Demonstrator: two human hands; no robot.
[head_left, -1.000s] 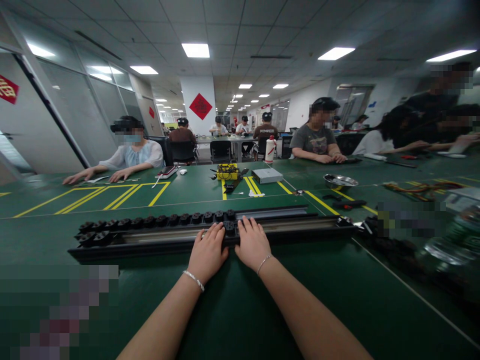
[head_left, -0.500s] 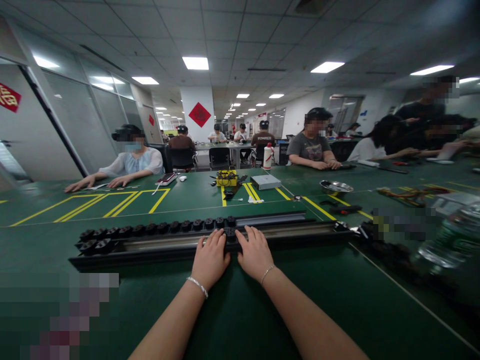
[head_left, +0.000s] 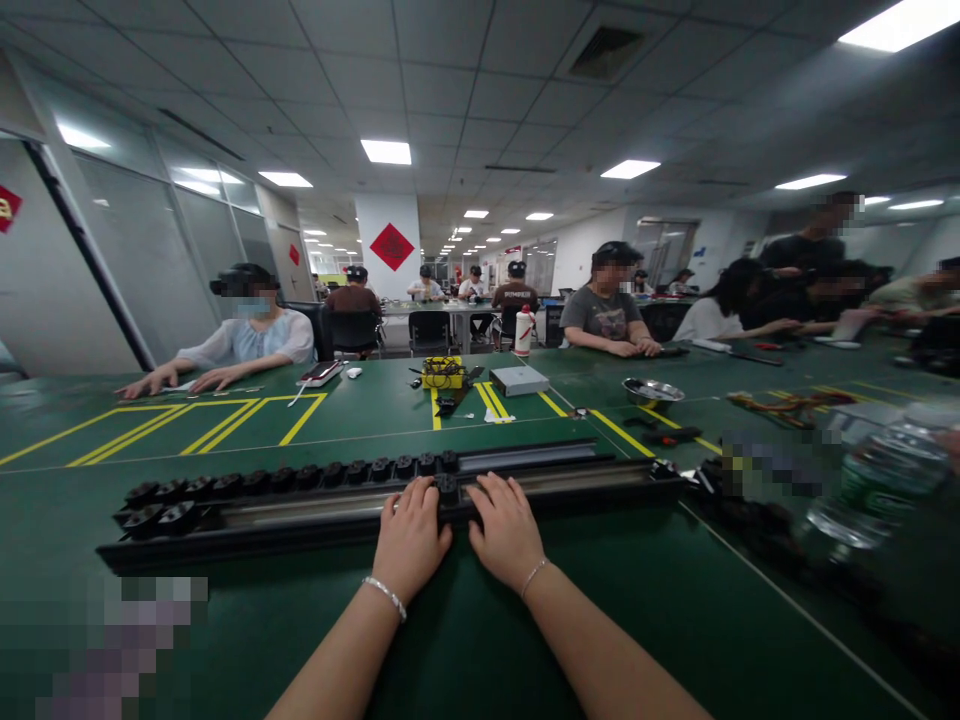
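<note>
A long black rail [head_left: 247,550] with a pale inner channel lies crosswise before me. On it, between my two hands, sits a small black socket-like module [head_left: 448,487]. My left hand [head_left: 411,535] is closed over the rail just left of that module, thumb at the near side and index finger by the module. To its right, my right hand [head_left: 506,530] curls over the same rail, its thumb also in front. Two black modules [head_left: 178,516] sit at the rail's left end. Several more [head_left: 307,476] line a second rail [head_left: 536,455] directly behind.
Dark parts and a clear plastic bottle [head_left: 874,480] stand at the right. Farther back are a metal bowl [head_left: 654,392], a grey box [head_left: 519,379], a yellow holder with cables [head_left: 442,373] and a white flask [head_left: 523,330]. People sit across the green table [head_left: 225,430].
The view has shifted, so the rails and background appear lower and farther left. Both hands stay on the rail around the module. The gap between the module and my right fingertips looks slightly wider.
</note>
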